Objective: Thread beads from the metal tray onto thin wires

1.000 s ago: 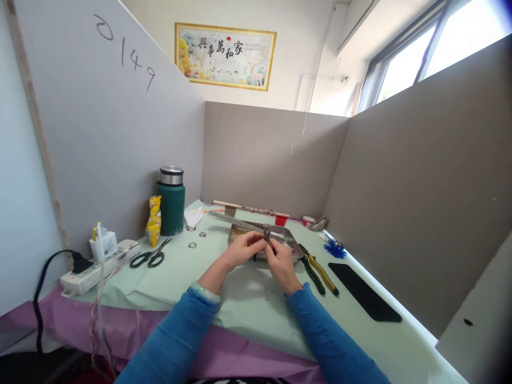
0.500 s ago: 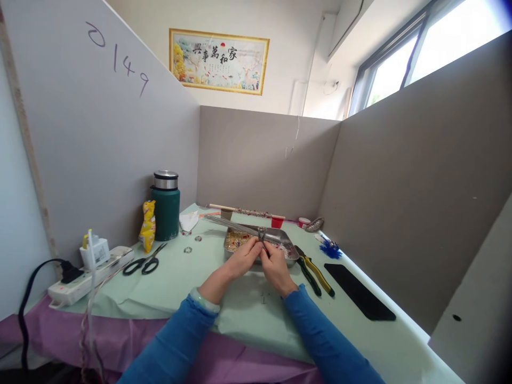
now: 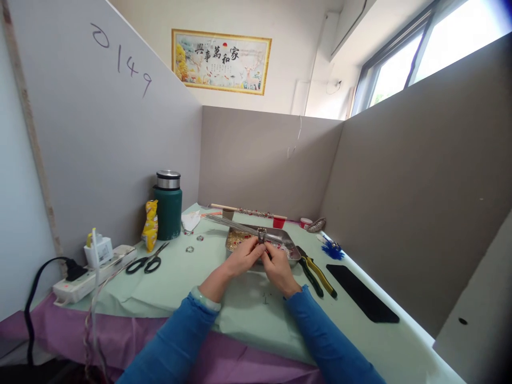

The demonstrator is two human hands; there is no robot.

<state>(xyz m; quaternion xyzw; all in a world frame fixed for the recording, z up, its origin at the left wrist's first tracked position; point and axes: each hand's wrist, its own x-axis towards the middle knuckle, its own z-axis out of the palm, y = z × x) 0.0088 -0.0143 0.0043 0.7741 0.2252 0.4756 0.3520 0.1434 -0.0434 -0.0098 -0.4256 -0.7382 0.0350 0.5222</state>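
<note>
Held up between both hands is a small silvery beaded ring (image 3: 262, 234), its round opening tilted upward. My left hand (image 3: 242, 258) pinches it from the left with thumb and fingers. From the right, my right hand (image 3: 277, 268) grips the same piece, fingertips meeting those of the left. The ring's lower part is hidden by the fingers. Just behind the hands lies a metal tray (image 3: 295, 250) with gold, red and clear beads in it. A bundle of thin metal wires (image 3: 230, 223) rests across the tray's far left side.
Pliers (image 3: 318, 272) and a black flat pad (image 3: 362, 293) lie at the right. Scissors (image 3: 148, 262), small rings (image 3: 189, 249), a green flask (image 3: 168, 210), a yellow packet (image 3: 150, 226) and a power strip (image 3: 94, 277) are at the left. A beaded stick (image 3: 248, 212) spans cups behind.
The beaded ring has been turned so its round opening shows more. Both hands keep their grip in nearly the same place. The view has shifted slightly.
</note>
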